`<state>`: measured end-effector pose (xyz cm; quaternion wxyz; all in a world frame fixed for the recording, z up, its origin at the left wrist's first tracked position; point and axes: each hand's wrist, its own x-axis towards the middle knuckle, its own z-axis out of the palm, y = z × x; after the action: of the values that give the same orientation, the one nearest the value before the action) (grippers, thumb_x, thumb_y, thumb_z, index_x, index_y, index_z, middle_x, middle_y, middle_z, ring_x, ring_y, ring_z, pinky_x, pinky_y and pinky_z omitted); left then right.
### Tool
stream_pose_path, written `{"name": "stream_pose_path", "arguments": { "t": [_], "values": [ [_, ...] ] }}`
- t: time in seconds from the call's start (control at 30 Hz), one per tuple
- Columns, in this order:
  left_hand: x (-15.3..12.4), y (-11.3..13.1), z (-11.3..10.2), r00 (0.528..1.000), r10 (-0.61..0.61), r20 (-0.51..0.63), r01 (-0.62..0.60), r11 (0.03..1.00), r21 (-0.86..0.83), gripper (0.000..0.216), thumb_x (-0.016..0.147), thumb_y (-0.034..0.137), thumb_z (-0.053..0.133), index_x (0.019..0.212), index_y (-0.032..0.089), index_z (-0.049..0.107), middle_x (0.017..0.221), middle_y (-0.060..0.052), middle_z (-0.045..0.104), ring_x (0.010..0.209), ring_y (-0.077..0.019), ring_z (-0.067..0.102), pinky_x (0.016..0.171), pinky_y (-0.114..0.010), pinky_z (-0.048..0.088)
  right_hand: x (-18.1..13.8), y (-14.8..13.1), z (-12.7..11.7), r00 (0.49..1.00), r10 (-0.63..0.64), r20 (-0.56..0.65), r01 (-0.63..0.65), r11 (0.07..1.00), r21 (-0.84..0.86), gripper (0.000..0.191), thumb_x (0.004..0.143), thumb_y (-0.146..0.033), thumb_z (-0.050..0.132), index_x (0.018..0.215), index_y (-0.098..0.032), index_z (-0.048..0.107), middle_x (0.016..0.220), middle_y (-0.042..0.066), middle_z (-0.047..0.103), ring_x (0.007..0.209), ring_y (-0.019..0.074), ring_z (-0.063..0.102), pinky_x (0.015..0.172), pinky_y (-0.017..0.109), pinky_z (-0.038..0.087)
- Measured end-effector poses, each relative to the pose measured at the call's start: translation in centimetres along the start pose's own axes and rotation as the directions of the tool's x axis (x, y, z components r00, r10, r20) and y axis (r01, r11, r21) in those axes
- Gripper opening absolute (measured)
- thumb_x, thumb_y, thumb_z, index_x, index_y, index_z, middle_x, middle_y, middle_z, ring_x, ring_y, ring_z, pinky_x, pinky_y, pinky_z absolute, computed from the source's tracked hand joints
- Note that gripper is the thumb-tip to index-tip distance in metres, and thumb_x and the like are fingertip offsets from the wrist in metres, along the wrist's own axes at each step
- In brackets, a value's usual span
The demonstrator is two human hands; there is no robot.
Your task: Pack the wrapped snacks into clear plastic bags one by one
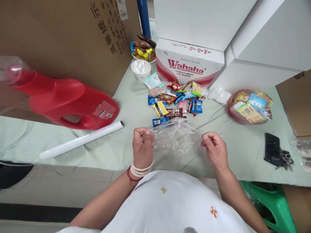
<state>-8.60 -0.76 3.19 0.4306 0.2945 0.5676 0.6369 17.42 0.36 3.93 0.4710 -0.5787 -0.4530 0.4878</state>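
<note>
White shirt cloth fills the bottom of my view. From here I see the left hand and right hand, each with its grip pinched on one side of a clear plastic bag, over the near part of the surface; holding opposite sides probably keeps the thin film spread. Just beyond, wrapped snacks lie loosely heaped, perhaps so either hand can reach them, and a pink bowl to the right contains more. The surface, draped in pale green, also carries a Wahaha carton and a red bottle near a white tube. Lower down, I make out a green stool and tiled floor.
</note>
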Motion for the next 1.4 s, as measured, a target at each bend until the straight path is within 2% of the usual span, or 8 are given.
{"name": "stream_pose_path", "arguments": {
  "t": [0.13,0.23,0.47,0.63,0.83,1.0,1.2,1.4],
  "values": [
    [-0.9,-2.7,-4.3,0.987,-0.148,0.055,0.105,0.873,0.476,0.025,0.086,0.042,0.065,0.092,0.022,0.051,0.066,0.004,0.052,0.054,-0.0134,0.049,0.053,-0.026,0.044,-0.6,3.2,-1.5,0.980,0.199,-0.022,-0.200,0.973,-0.114,0.035,0.082,-0.055,0.074,0.079,-0.023,0.062,0.065,-0.003,0.054,0.057,0.0143,0.046,0.057,0.027,0.038],
    [-1.7,-3.2,-5.2,0.964,0.043,0.263,-0.235,0.607,0.759,0.036,0.077,0.028,0.065,0.111,0.018,0.060,0.105,-0.012,0.065,0.096,-0.0278,0.064,0.088,-0.047,0.054,-1.1,4.3,-1.8,0.971,0.239,0.000,-0.234,0.949,-0.214,0.039,0.080,-0.061,0.072,0.078,-0.023,0.062,0.061,-0.003,0.052,0.056,0.0156,0.044,0.055,0.028,0.036],
    [-1.0,-0.4,2.1,0.742,0.189,0.643,-0.665,0.324,0.673,0.059,0.081,0.030,0.063,0.137,0.014,0.054,0.141,-0.022,0.055,0.138,-0.0397,0.045,0.113,-0.057,0.034,-1.0,2.2,-2.0,0.991,0.086,0.101,-0.045,0.935,-0.352,0.036,0.087,-0.058,0.067,0.081,-0.023,0.065,0.070,0.000,0.058,0.064,0.0157,0.048,0.062,0.028,0.039],
    [2.0,-2.7,4.0,0.831,-0.137,0.539,-0.371,0.585,0.721,0.026,0.095,0.035,0.049,0.078,0.020,0.063,0.072,-0.006,0.063,0.075,-0.0223,0.062,0.073,-0.034,0.045,-1.7,3.0,-4.0,0.996,0.081,-0.026,-0.085,0.924,-0.373,0.036,0.088,-0.058,0.067,0.084,-0.022,0.065,0.071,-0.001,0.057,0.062,0.0152,0.047,0.060,0.027,0.039],
    [2.0,-5.0,2.7,0.934,-0.290,0.209,0.215,0.923,0.320,0.042,0.090,0.063,0.054,0.078,0.024,0.049,0.050,0.008,0.040,0.045,-0.0121,0.037,0.049,-0.025,0.031,-3.2,4.7,-8.6,0.977,0.213,-0.005,-0.195,0.883,-0.427,0.044,0.083,-0.066,0.066,0.087,-0.022,0.068,0.074,0.002,0.065,0.067,0.0183,0.059,0.062,0.029,0.046],
    [-0.3,-4.7,3.2,0.920,-0.263,0.291,0.165,0.932,0.322,0.047,0.093,0.069,0.050,0.087,0.023,0.055,0.051,0.008,0.042,0.046,-0.0124,0.039,0.049,-0.025,0.030,-0.1,3.0,-7.2,0.995,0.087,0.050,-0.055,0.891,-0.450,0.054,0.085,-0.061,0.067,0.127,-0.027,0.063,0.116,0.010,0.073,0.102,0.0237,0.068,0.085,0.035,0.053],
    [-0.7,-4.8,2.4,0.961,-0.172,0.216,0.091,0.935,0.342,0.049,0.097,0.069,0.042,0.094,0.023,0.060,0.054,0.006,0.044,0.049,-0.0143,0.041,0.052,-0.026,0.033,3.3,3.6,0.0,0.929,0.238,0.285,-0.119,0.917,-0.380,0.034,0.076,-0.051,0.074,0.090,-0.021,0.072,0.069,-0.001,0.064,0.061,0.0146,0.054,0.059,0.027,0.042],
    [1.2,-5.7,-0.8,0.999,-0.034,0.025,0.011,0.779,0.627,0.035,0.101,0.050,0.043,0.081,0.023,0.053,0.064,0.003,0.050,0.062,-0.0168,0.048,0.064,-0.028,0.038,3.5,3.8,-1.8,0.914,0.401,0.058,-0.400,0.916,-0.024,0.037,0.066,-0.052,0.080,0.078,-0.020,0.064,0.052,-0.007,0.048,0.045,0.0083,0.033,0.043,0.023,0.022]
  ]
}}
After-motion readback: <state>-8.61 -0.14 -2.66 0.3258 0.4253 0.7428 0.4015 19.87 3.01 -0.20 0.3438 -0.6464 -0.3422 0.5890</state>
